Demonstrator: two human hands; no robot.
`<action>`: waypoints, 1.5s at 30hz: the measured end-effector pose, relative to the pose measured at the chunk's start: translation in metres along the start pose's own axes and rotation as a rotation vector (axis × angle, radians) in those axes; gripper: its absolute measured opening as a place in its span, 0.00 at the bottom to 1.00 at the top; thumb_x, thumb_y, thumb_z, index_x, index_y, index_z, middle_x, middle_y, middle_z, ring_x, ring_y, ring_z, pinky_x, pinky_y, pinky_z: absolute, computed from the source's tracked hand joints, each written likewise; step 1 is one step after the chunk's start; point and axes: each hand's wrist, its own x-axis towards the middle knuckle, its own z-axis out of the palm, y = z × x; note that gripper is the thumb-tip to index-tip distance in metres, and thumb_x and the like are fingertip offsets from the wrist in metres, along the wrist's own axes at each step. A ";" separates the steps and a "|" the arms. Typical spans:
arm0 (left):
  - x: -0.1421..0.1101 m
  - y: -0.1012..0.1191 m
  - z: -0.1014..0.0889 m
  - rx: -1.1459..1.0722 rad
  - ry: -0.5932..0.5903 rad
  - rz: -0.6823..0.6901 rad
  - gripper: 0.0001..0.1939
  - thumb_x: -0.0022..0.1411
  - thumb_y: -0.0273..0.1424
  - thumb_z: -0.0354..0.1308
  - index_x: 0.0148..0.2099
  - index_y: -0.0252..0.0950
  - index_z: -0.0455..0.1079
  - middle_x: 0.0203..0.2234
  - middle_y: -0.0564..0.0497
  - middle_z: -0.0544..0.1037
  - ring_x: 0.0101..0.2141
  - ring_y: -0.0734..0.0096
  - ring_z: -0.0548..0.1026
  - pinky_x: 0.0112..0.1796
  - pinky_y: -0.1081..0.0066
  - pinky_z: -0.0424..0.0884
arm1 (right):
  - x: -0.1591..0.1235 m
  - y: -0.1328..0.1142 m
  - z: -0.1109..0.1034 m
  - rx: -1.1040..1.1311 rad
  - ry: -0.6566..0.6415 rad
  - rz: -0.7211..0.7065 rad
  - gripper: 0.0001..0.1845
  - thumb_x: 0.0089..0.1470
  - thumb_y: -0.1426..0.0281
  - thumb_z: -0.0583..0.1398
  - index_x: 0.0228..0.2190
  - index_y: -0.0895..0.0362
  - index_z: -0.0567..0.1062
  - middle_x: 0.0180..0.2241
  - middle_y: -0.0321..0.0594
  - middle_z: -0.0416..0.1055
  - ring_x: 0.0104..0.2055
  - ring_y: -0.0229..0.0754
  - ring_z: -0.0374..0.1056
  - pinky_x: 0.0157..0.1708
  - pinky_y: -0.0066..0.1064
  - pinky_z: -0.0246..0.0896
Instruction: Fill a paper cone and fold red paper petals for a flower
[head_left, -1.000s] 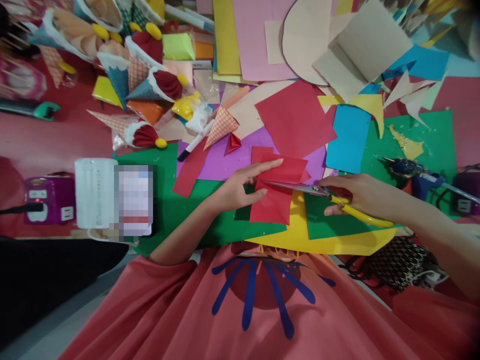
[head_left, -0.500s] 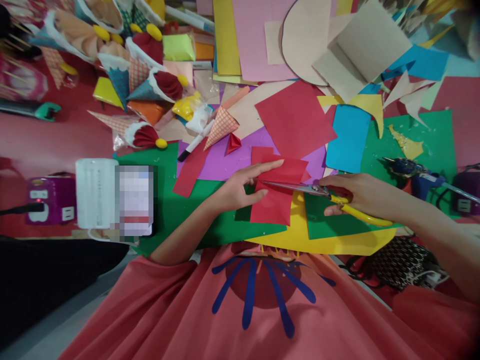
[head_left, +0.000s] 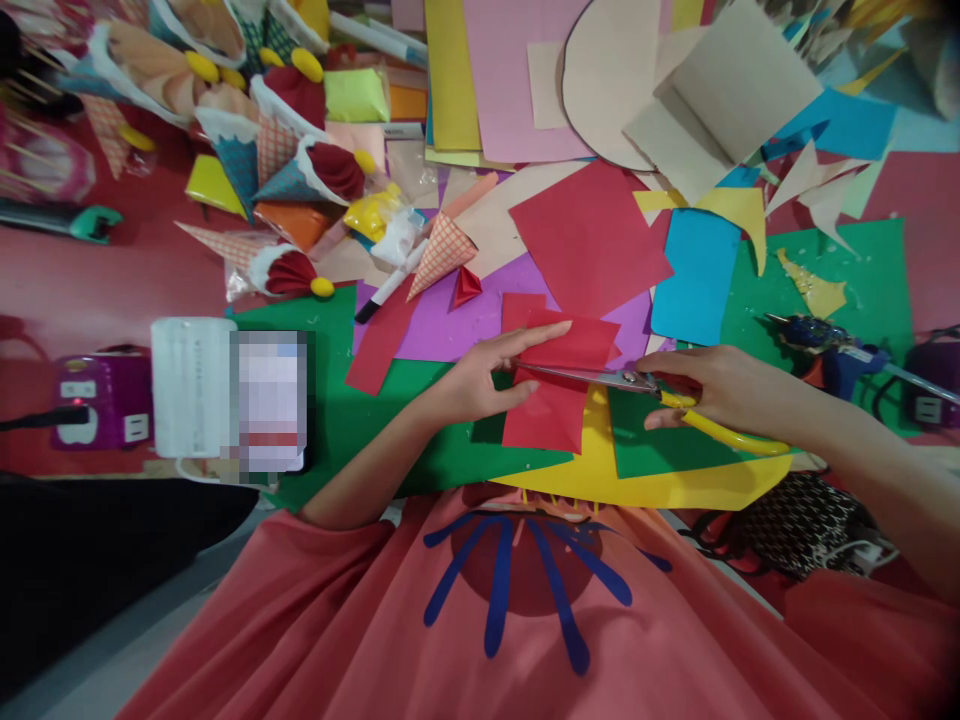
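My left hand lies on a piece of red paper, its index finger stretched over the upper part and its thumb apart on the lower part. Scissors with yellow handles are in my right hand, fingers wrapped round the grips. Their blades lie almost together across the red paper, tips pointing left into the gap between my left thumb and index finger. Just above, a larger red sheet rests on a purple sheet. A small folded red piece sits beside a checked paper cone.
Several decorated cones crowd the upper left. A phone and a purple power block stand at left. At right lie a blue paper piece and a glue gun. Green sheets and a yellow sheet cover the near table.
The red paper and my left index fingertip have shifted very slightly right. The scissor tips sit a little farther left, closer to my left hand. My right hand keeps its grip.
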 end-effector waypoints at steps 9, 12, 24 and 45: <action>0.000 -0.007 -0.003 0.002 0.078 0.051 0.30 0.60 0.30 0.60 0.64 0.47 0.62 0.62 0.49 0.67 0.52 0.64 0.74 0.32 0.80 0.73 | 0.003 0.003 0.003 -0.046 0.103 0.042 0.35 0.51 0.40 0.54 0.46 0.53 0.75 0.31 0.44 0.78 0.30 0.48 0.72 0.26 0.33 0.59; 0.003 -0.013 -0.007 -0.060 0.213 0.048 0.31 0.61 0.35 0.60 0.65 0.52 0.58 0.64 0.51 0.64 0.46 0.68 0.78 0.29 0.80 0.72 | 0.009 0.006 0.000 -0.123 0.244 0.146 0.28 0.56 0.48 0.56 0.46 0.57 0.75 0.31 0.47 0.77 0.29 0.47 0.72 0.27 0.32 0.57; 0.015 -0.019 0.005 -0.289 0.242 -0.054 0.34 0.56 0.40 0.65 0.63 0.52 0.61 0.60 0.48 0.69 0.22 0.84 0.72 0.22 0.79 0.70 | 0.051 0.026 -0.035 -0.213 0.549 0.514 0.30 0.52 0.70 0.63 0.56 0.59 0.68 0.45 0.53 0.75 0.44 0.53 0.71 0.43 0.40 0.64; 0.029 -0.019 0.004 0.018 0.136 0.096 0.32 0.61 0.38 0.61 0.65 0.51 0.58 0.64 0.49 0.63 0.40 0.67 0.78 0.29 0.74 0.75 | 0.083 0.005 0.015 0.588 0.751 0.059 0.17 0.58 0.64 0.59 0.49 0.48 0.66 0.30 0.33 0.72 0.29 0.40 0.71 0.32 0.37 0.70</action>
